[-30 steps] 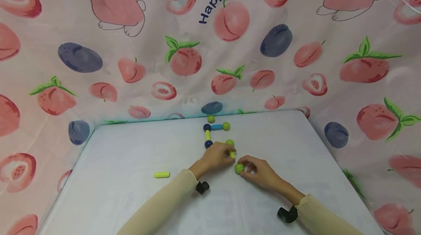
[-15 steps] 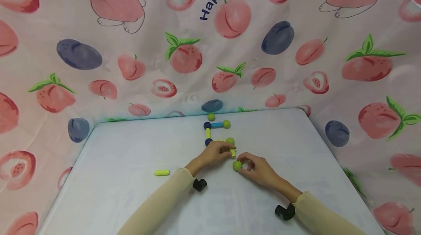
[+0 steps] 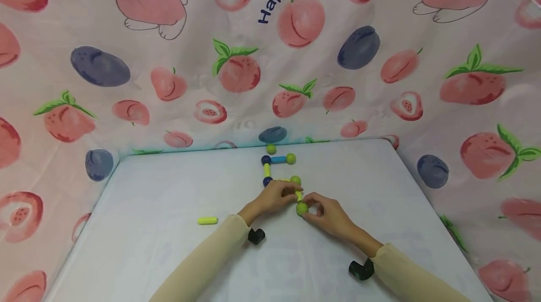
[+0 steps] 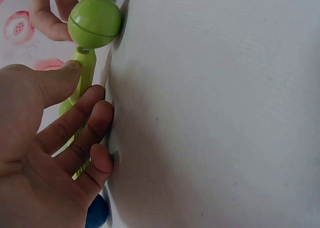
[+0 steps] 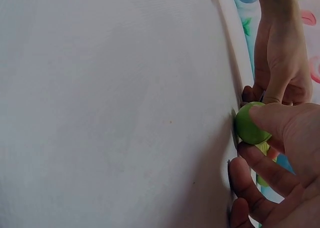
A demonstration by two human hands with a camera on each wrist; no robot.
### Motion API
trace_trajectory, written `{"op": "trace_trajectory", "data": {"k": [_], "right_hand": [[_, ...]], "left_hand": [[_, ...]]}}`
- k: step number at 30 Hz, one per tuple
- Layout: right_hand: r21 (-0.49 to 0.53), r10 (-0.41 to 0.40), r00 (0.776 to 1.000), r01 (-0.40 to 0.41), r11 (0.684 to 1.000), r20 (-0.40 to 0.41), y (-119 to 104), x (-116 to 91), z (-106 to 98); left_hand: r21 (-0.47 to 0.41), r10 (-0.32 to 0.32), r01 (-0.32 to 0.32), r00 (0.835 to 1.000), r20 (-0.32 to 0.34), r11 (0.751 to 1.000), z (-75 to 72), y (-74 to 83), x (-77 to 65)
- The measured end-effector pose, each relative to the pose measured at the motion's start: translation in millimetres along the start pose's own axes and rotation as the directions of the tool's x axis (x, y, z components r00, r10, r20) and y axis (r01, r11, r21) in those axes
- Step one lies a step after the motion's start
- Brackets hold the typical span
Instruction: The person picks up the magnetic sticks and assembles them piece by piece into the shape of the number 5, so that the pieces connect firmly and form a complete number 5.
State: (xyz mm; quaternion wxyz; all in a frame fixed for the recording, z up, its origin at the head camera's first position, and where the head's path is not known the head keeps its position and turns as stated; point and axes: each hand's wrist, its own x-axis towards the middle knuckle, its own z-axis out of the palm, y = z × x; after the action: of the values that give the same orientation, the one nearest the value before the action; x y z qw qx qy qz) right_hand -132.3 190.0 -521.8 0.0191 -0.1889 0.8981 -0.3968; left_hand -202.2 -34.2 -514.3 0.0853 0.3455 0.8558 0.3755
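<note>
My left hand (image 3: 272, 197) pinches a short yellow-green magnetic rod (image 4: 87, 67) between thumb and fingers. Its far end meets a green ball (image 3: 295, 180) of the built shape. With thumb and fingertips my right hand (image 3: 333, 216) holds another green ball (image 4: 95, 22), right at the rod's near end. The shape behind has two dark blue balls (image 3: 266, 160) joined by a yellow rod (image 3: 267, 170). A blue rod (image 3: 278, 159) runs from the farther one to a green ball (image 3: 290, 158). The left hand partly hides the nearer dark blue ball and a yellow rod beside it.
A loose yellow rod (image 3: 207, 220) lies left of the left forearm on the white table (image 3: 160, 255). At the table's back edge sits a single green ball (image 3: 271, 149). A fruit-print cloth (image 3: 236, 104) hangs behind. Both wrists carry small black cameras (image 3: 361, 270).
My right hand has brought its green ball left and slightly away from me, up to the end of the rod. The left hand has stayed nearly in place, still pinching the rod.
</note>
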Motion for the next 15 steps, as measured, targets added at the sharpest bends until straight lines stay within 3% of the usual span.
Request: {"op": "trace_trajectory", "data": {"k": [15], "right_hand": [[0.003, -0.026, 0.999, 0.026, 1.000, -0.034, 1.3, 3.0, 3.9]], "left_hand": [[0.008, 0.030, -0.029, 0.999, -0.019, 1.000, 0.7, 0.1, 0.1]]}}
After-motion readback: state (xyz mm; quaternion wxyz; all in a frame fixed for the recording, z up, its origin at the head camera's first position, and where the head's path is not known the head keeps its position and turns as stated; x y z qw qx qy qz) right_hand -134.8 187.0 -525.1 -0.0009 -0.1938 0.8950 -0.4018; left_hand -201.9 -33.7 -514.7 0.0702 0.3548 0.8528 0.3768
